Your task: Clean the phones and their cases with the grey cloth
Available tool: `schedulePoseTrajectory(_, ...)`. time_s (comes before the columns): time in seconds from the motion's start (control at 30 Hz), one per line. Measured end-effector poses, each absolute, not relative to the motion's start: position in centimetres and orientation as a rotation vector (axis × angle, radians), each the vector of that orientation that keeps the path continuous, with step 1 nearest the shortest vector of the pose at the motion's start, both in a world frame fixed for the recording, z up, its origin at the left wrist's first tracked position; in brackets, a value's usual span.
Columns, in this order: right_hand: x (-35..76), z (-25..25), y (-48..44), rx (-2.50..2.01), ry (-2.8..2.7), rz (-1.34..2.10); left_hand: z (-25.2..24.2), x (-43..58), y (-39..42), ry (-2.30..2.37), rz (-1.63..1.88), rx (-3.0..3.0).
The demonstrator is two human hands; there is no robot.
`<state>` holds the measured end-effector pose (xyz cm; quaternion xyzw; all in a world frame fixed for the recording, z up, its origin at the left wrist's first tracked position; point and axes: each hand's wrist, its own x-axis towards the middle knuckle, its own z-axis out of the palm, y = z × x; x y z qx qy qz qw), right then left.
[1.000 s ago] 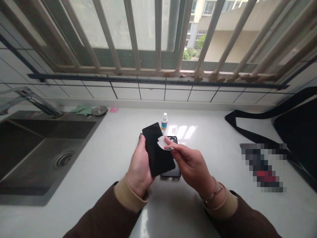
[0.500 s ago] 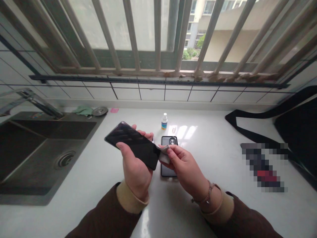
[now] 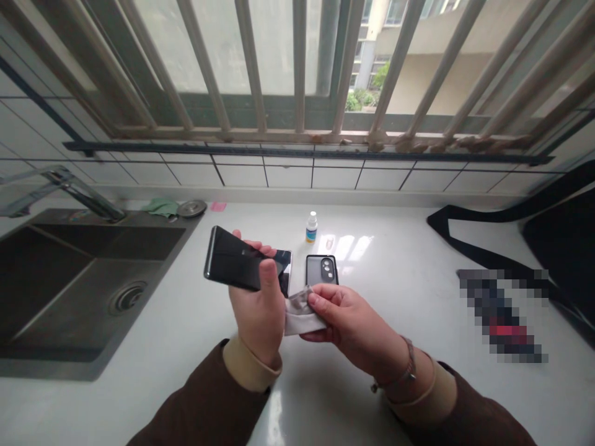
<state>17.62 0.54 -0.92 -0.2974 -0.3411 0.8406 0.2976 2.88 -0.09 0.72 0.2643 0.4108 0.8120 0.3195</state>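
My left hand (image 3: 256,303) grips a black smartphone (image 3: 235,263), tilted with its glossy face catching the light. A dark glossy slab with a pale edge (image 3: 284,269) shows just beyond my thumb, and I cannot tell what it is. My right hand (image 3: 348,328) pinches a pale grey cleaning cloth (image 3: 300,316), which is apart from the phone and close to my left hand. On the white counter (image 3: 395,279), a black phone case (image 3: 322,270) with a camera cutout lies past my hands. A small white spray bottle (image 3: 311,227) with a blue label stands behind it.
A steel sink (image 3: 93,291) with a faucet (image 3: 79,192) lies to the left. Behind it are a green rag (image 3: 160,207), a metal drain cover (image 3: 191,209) and a pink note (image 3: 218,206). A black bag (image 3: 558,248) and a pixelated object (image 3: 502,316) sit at right.
My right hand has drawn the cloth down and off the phone. The phone has swung away from the cloth, and the black case now shows fully.
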Motion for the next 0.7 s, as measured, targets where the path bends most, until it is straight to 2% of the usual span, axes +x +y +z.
schedulePoseTrajectory(0.1,18.4,-0.7,1.5,-0.827,-0.857,2.051,0.9,2.3,0.9,1.062,1.986,0.525)
schedulePoseTrajectory(0.2,19.5,-0.9,3.1,-0.983,-0.834,1.56,1.6,2.3,1.3,1.021,1.631,0.361)
schedulePoseTrajectory(0.33,21.0,-0.6,4.0,-1.231,-1.296,0.902,2.2,2.6,0.8,0.864,1.139,0.335)
schedulePoseTrajectory(0.4,21.2,-0.3,3.8,-1.315,-1.554,0.685,2.1,2.9,0.4,0.763,0.93,0.362)
schedulePoseTrajectory(0.5,20.9,0.0,3.1,-1.355,-1.71,0.637,1.6,3.2,0.0,0.721,0.743,0.398)
schedulePoseTrajectory(0.7,20.2,-0.2,2.6,-1.225,-1.825,0.623,0.4,3.7,-0.4,0.896,0.592,0.514)
